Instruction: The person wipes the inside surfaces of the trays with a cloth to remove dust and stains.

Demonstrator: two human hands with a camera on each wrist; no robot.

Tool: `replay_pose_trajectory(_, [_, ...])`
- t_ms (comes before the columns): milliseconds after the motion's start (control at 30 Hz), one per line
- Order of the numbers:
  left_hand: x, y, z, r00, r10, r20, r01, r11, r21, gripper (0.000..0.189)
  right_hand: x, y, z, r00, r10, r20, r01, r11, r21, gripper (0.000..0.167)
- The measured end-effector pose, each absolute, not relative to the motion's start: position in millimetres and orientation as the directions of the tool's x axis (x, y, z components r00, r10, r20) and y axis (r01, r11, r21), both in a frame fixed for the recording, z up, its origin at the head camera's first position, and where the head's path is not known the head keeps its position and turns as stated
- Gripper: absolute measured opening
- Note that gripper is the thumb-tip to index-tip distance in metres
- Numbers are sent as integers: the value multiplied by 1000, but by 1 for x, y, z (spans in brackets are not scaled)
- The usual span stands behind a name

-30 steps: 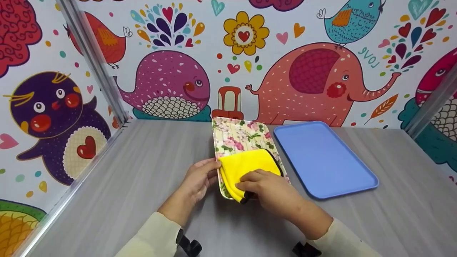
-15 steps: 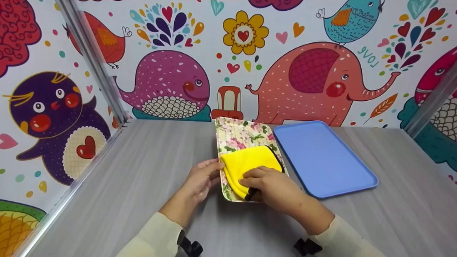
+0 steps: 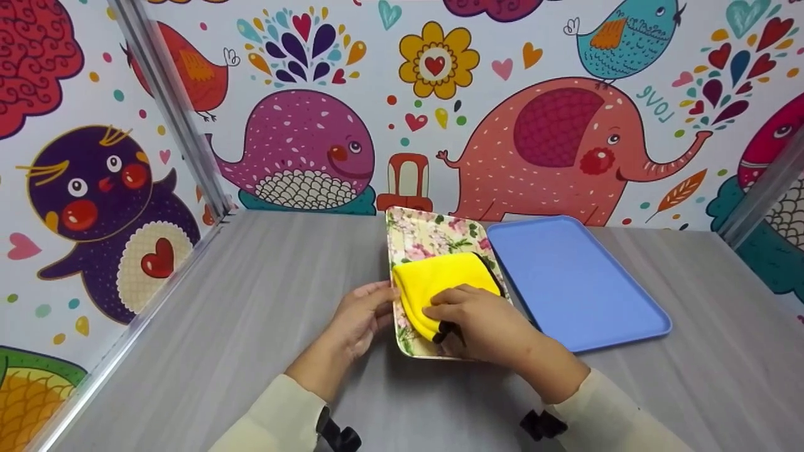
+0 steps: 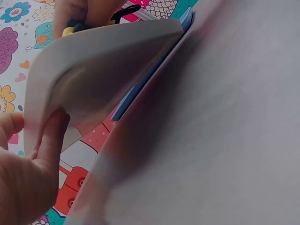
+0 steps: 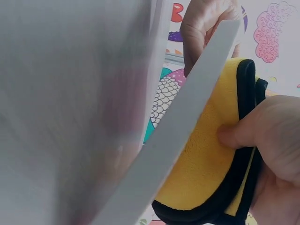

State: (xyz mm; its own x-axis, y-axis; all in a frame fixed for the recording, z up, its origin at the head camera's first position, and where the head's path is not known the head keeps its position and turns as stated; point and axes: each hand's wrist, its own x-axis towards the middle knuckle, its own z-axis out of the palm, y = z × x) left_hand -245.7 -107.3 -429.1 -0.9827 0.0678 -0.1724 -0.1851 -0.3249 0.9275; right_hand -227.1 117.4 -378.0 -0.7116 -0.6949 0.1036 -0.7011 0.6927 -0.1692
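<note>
A floral tray (image 3: pixel 409 233) is tilted, its left side raised off the table. My left hand (image 3: pixel 359 317) grips that raised edge; in the left wrist view its fingers reach under the tray's pale underside (image 4: pixel 89 79). Folded yellow cloth (image 3: pixel 449 271) with black edging lies against the printed face. My right hand (image 3: pixel 487 320) holds the cloth near its lower right part. From the right wrist view, the thumb presses on the yellow side of the cloth (image 5: pixel 201 150) and the other fingers are behind the folds, partly hidden.
A flat blue tray (image 3: pixel 575 282) lies on the grey table (image 3: pixel 270 270) to the right, close beside the floral tray's right edge. A cartoon-printed wall (image 3: pixel 490 37) stands behind, with metal corner posts (image 3: pixel 182 113) at both sides.
The cloth has slid a little up the floral tray, away from me, with the right hand. The floral tray has shifted slightly right. The left hand keeps its grip.
</note>
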Motion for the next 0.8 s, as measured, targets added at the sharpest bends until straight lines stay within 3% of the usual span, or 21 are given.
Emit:
replay_pose_trajectory(433, [-244,-105,-430,-983,79,-166,-182,-323,929,40,-244,113,-370,-702,-706,97,-712,689,-135,48])
replay_pose_trajectory(667, [-244,-105,-430,-985,86,-148,-168,-315,934,40,-252,110,-368,-682,-724,101,-731,675,-103,52])
replay_pose_trajectory(800, [-244,-104,-430,-985,91,-148,-170,-319,932,40,-255,107,-366,-701,-709,78,-713,694,-102,56])
